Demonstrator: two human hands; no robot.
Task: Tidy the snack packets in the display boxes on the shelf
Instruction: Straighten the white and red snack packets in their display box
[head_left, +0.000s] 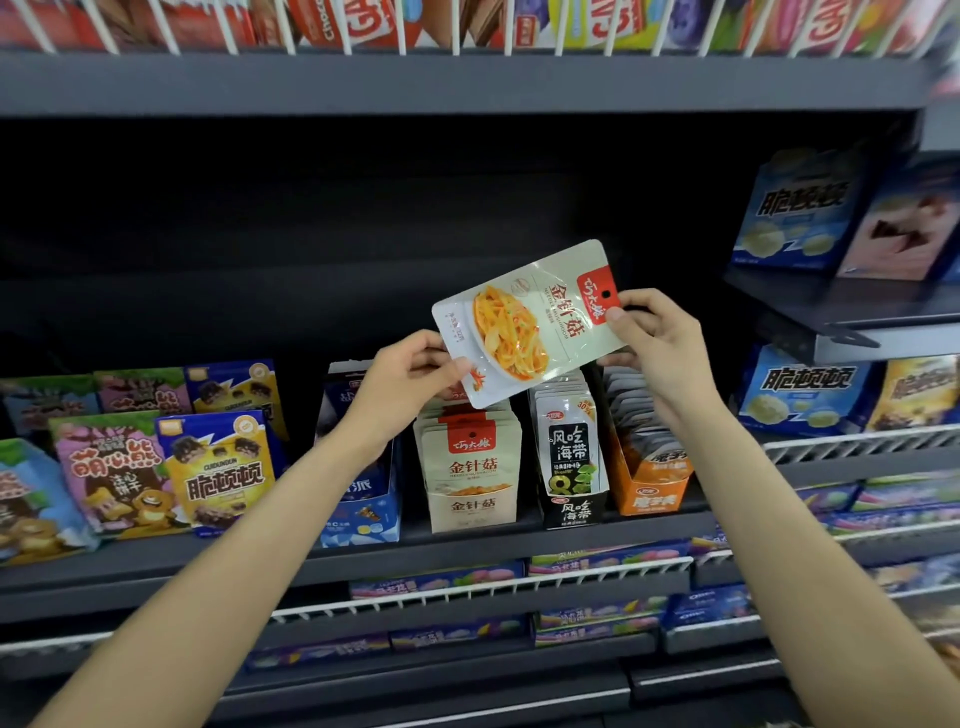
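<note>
- Left hand (410, 371) pinches the lower left corner of a beige snack packet (530, 322).
- The packet is held tilted in the air, above the beige display box (470, 478) of matching packets on the shelf (363, 558).
- Right hand (657, 338) pinches the packet's red top edge, thumb in front.

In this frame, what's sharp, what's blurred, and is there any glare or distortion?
Head view: the held packet and both hands are sharp; glare streaks its upper film; right-edge boxes are smeared; the shelf recess is dark; the top shelf edge bows, showing wide-angle distortion.
</note>
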